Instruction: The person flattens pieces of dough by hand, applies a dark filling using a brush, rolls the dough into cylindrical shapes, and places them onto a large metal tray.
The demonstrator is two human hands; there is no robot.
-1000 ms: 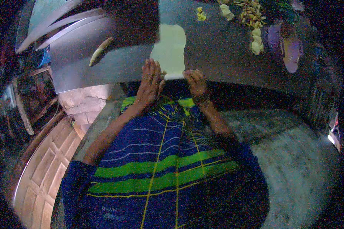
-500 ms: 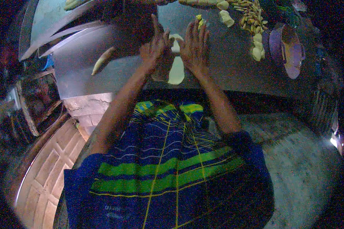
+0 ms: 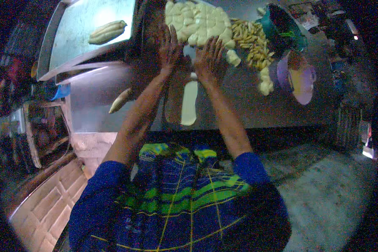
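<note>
A long, flat strip of pale dough lies on the dark metal table, running away from me between my forearms. My left hand lies flat at the strip's far left side, fingers stretched forward. Level with it, my right hand rests palm down on the other side, fingers outstretched and slightly spread. A narrow dark bar crosses the dough between my wrists; its ends are hidden under my hands, and I cannot tell its kind. Just beyond my fingertips sits a broad mass of dough lumps pressed together.
Yellow-brown finger-shaped pieces are heaped at the right, beside a purple bowl and a dark green basin. More dough lumps lie nearby. At far left, a metal tray bears shaped dough; another dough roll lies closer.
Both hands have slid forward, away from me, and the dough strip behind them looks longer. My view has tilted up, bringing the dough mass, basin and tray more into sight.
</note>
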